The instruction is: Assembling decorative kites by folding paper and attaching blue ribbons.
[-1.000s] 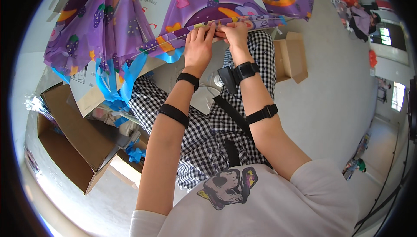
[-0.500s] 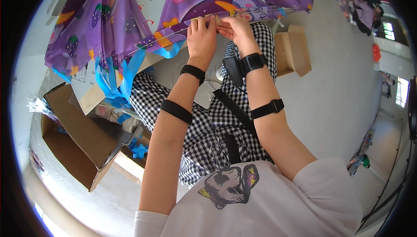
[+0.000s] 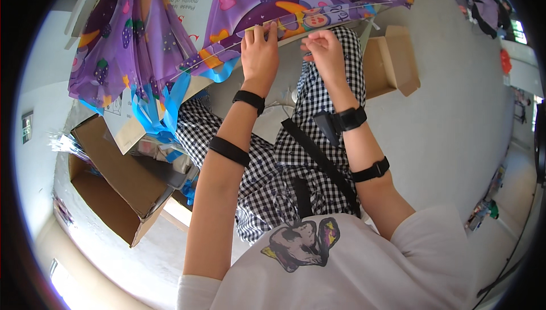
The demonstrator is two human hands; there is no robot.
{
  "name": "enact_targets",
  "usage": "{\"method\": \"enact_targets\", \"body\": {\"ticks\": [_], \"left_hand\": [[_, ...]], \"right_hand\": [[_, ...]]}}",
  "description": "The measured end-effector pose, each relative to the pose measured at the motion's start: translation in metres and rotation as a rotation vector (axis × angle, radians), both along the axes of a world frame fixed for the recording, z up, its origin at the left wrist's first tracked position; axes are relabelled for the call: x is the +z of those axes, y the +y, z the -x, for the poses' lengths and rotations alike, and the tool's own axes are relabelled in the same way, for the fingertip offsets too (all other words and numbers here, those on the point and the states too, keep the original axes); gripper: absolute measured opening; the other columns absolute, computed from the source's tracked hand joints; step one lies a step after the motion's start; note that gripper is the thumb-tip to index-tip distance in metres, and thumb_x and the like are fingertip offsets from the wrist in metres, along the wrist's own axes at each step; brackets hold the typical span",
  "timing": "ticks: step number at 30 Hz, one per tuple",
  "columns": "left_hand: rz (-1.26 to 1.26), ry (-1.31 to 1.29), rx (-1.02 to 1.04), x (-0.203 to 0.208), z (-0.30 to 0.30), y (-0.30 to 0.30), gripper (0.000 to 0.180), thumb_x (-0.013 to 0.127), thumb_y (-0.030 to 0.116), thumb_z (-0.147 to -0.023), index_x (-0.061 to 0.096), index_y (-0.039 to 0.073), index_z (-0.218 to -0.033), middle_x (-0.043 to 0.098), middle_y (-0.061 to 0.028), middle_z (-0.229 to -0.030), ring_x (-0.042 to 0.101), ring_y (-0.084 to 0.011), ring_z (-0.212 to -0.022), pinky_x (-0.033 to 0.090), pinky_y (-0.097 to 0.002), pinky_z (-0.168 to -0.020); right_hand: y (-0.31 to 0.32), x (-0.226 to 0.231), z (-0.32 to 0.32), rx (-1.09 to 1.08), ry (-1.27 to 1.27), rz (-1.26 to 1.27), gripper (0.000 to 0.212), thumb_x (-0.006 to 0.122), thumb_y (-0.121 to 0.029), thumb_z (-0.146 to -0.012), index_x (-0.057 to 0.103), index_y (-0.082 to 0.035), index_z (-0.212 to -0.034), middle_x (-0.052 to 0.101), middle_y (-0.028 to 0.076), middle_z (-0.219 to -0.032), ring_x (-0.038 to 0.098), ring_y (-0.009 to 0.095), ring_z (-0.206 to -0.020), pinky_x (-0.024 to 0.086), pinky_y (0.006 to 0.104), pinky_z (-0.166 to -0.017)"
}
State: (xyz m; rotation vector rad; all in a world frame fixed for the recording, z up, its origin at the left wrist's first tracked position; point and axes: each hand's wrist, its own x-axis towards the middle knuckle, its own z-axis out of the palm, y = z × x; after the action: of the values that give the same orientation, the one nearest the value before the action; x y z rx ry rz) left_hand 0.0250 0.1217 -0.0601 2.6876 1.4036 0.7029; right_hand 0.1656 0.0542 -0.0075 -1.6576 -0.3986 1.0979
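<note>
Lower left of frame: open brown cardboard box (image 3: pixel 114 188), stiff, matte, flaps out.
Upper centre: purple kite (image 3: pixel 256 3), thin glossy printed film, blue ribbon tails (image 3: pixel 165 105) hanging limp.
My left hand (image 3: pixel 259 54) pinches kite's lower edge along thin rod, keeps film taut.
My right hand (image 3: pixel 325 53) just beside, fingers curled at same edge; grip unclear.
Upper right: second small box (image 3: pixel 392 60) on floor.

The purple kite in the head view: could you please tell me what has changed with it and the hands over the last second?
The right hand has drawn slightly away from the left hand along the thin rod at the edge of the purple kite, so a gap has opened between them. The left hand keeps its grip on that edge. The open cardboard box by the left leg has stayed put.
</note>
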Motion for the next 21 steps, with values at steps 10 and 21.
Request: {"method": "enact_targets", "body": {"ticks": [10,21], "left_hand": [[0.103,-0.106,0.008,0.001,0.004,-0.003,0.055,0.056,0.006,-0.088,0.048,0.003,-0.142,0.057,-0.0120,-0.118,0.054,-0.0307,-0.110,0.046,-0.0400,-0.097],[-0.016,-0.016,-0.172,0.009,0.017,-0.003,0.039,0.060,0.005,-0.081,0.061,-0.005,-0.119,0.060,-0.0154,-0.125,0.057,-0.0293,-0.120,0.048,-0.0403,-0.102]], "right_hand": [[0.022,-0.019,0.005,0.779,-1.458,-0.318,0.038,0.056,-0.001,-0.085,0.061,0.005,-0.122,0.058,0.016,-0.135,0.050,0.028,-0.132,0.035,0.0448,-0.114],[0.045,-0.011,-0.034,0.942,-1.549,-0.441,0.044,0.063,0.001,-0.080,0.062,-0.001,-0.124,0.059,0.013,-0.130,0.054,0.027,-0.125,0.037,0.0463,-0.114]]}}
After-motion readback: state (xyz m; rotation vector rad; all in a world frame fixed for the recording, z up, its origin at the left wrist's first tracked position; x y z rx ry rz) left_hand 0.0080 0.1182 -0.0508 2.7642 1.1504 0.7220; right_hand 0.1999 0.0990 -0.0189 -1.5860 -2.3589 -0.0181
